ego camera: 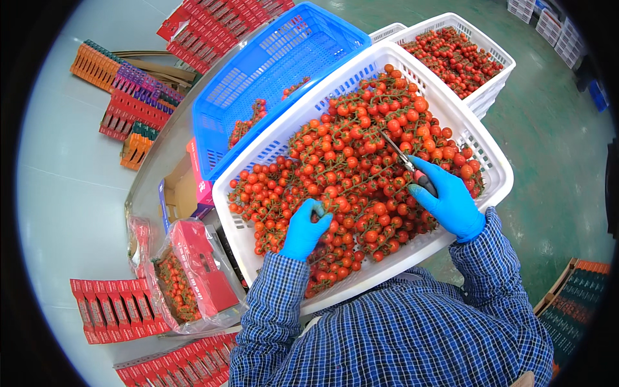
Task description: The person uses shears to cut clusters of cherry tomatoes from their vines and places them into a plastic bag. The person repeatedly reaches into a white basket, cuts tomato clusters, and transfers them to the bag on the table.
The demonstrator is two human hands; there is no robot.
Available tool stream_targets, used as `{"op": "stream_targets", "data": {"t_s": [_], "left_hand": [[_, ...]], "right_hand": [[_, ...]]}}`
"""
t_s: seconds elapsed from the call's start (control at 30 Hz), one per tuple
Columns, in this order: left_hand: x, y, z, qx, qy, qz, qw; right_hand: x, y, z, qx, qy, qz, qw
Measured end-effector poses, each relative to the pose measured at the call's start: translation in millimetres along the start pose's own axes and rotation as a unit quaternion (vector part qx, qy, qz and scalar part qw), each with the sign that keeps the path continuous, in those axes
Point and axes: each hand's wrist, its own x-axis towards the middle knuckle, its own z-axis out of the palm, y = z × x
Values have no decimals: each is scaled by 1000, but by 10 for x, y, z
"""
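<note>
Straight in front of me is a white perforated plastic crate (498,176), heaped with red cherry tomatoes on green vines (348,150). My right hand (449,203), in a blue glove, grips a pair of snips (404,157) by the dark and pink handles. The metal blades point away from me, low over the vines. My left hand (304,232), gloved in the same blue, is at the near left part of the heap. Its thumb and forefinger are curled close together by the tomatoes; whether a stem is between them cannot be seen.
A blue crate (285,67) with a few tomato clusters adjoins the white one. Another full white crate (505,58) stands beyond. Left are an open carton (181,193) and a plastic-wrapped red box (205,271) of tomatoes. Stacked red cartons (118,309) line the left.
</note>
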Motion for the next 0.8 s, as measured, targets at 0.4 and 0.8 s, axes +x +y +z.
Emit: {"op": "stream_targets", "data": {"t_s": [0.4,0.8], "left_hand": [[-493,316,-727,180,-107,-145,967],[-193,186,551,202,-149,40,967]], "right_hand": [[31,15,26,-5,-27,5,1000],[83,147,49,6,-16,-9,1000]]}}
